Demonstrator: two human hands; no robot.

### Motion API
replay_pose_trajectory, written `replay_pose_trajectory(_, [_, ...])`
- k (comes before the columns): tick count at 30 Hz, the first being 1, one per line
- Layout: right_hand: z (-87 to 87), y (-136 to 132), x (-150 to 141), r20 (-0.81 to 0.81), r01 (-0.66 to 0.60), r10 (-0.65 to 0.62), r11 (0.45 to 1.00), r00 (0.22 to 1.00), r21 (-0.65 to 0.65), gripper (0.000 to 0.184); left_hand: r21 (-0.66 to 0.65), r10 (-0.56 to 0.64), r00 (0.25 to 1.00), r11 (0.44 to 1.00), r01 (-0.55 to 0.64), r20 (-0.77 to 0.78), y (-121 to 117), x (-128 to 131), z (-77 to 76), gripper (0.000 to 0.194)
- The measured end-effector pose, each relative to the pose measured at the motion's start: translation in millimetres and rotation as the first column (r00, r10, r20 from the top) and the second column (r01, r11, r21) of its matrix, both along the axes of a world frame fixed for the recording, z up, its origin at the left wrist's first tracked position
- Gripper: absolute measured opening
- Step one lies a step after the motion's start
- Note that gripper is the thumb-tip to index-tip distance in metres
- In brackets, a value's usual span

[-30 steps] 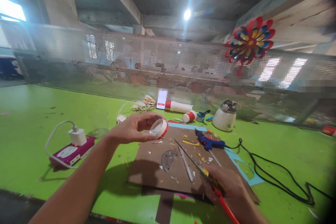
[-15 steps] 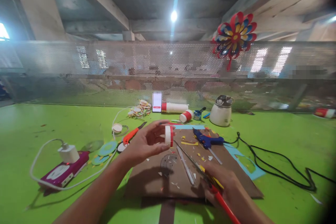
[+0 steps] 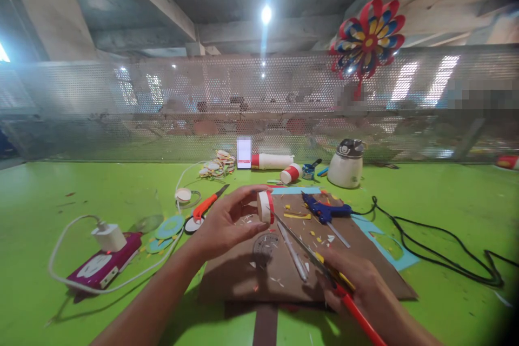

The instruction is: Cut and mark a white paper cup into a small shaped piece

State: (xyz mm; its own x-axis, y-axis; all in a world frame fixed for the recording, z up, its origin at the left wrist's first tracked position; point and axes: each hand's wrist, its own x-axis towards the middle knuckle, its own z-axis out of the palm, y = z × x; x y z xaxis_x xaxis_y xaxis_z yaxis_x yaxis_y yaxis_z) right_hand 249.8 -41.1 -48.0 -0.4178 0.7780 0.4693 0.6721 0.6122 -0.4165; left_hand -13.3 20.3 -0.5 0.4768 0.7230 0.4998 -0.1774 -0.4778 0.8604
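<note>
My left hand [image 3: 235, 216] pinches a cut-down paper cup piece [image 3: 265, 207], white with a red band, between thumb and fingers above the brown board. Its round end is turned partly toward me. In my right hand [image 3: 360, 281] is a pair of scissors [image 3: 298, 243] with red and yellow on the handles. The blades point up and left, their tips close to the cup piece's red edge; whether they touch it I cannot tell. A silver pen-like tool [image 3: 292, 253] lies on the brown board [image 3: 235, 281] beneath, among small white and yellow paper scraps.
A blue glue gun [image 3: 326, 211] with a black cord rests on the board's right. Left are an orange utility knife [image 3: 206, 205] and a purple power strip [image 3: 106, 262]. Behind stand a phone [image 3: 244, 152], paper cups [image 3: 291, 174] and a white jug [image 3: 345, 166].
The view has shifted slightly. The cup piece has turned a little in my left hand, so more of its round end shows. The scissors stay close to its edge.
</note>
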Motion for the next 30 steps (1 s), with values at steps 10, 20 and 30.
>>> replay_pose_trajectory(10, [0.9,-3.9,0.3,0.03,0.017,-0.016,1.0,0.999,-0.016,0.016,-0.003,0.041,0.999,0.999,-0.041,0.022,-2.2,6.0,4.0,0.051])
replay_pose_trajectory(20, [-1.7,-2.2,-0.1,0.004,0.018,-0.018,0.999,1.0,-0.043,0.017,-0.021,0.066,0.997,0.998,-0.066,0.032,-3.3,6.8,2.6,0.051])
replay_pose_trajectory(30, [-4.4,-2.7,0.0,0.021,0.021,-0.02,1.0,1.0,-0.013,0.015,-0.024,0.106,0.994,0.994,-0.106,-0.005,-3.4,9.7,4.4,0.051])
